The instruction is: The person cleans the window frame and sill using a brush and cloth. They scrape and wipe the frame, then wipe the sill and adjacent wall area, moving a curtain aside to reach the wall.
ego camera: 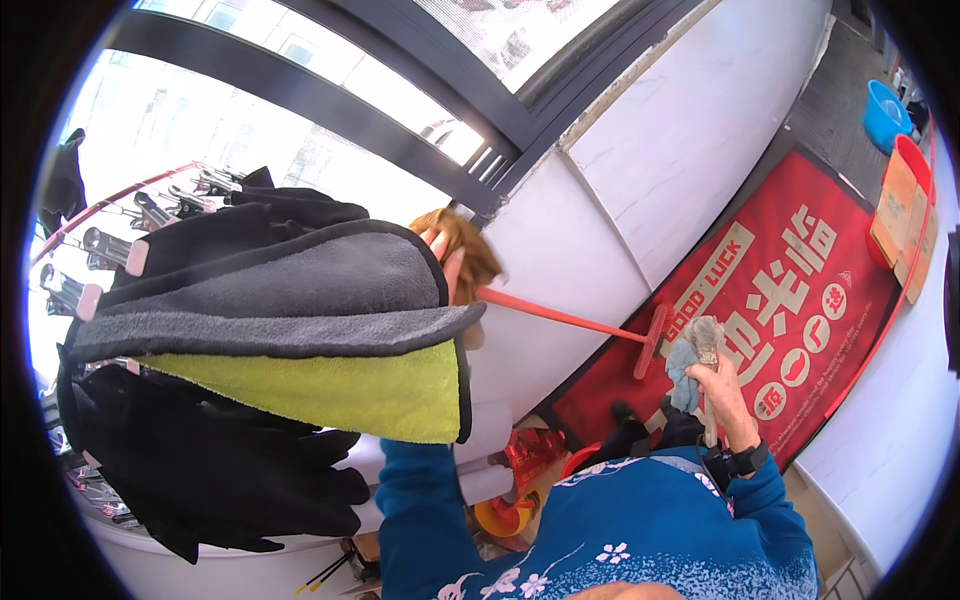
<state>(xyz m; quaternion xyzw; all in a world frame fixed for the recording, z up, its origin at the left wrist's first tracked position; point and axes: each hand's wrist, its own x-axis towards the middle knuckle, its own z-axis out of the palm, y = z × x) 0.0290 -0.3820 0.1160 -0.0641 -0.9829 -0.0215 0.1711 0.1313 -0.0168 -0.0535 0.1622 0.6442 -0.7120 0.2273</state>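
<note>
My left hand [451,262], partly hidden by a grey and lime-green towel [315,330], has its fingers on a brown cloth [469,255] beside the window frame. The towel hangs with black garments [232,442] from a clip hanger [116,251] at the left. On the right, my right hand [721,386] grips a brush [706,345] with a pale, worn head and a handle reaching down below the fist. A light blue cloth [681,375] hangs beside the brush, at the same hand.
A red long-handled broom [570,313] leans between the wall and the red floor mat [780,285]. Dark window frames [315,97] run above. A blue basin [885,116] and flattened cardboard [900,214] over a red basin lie at the far right. Paper rolls [484,431] stand below the towel.
</note>
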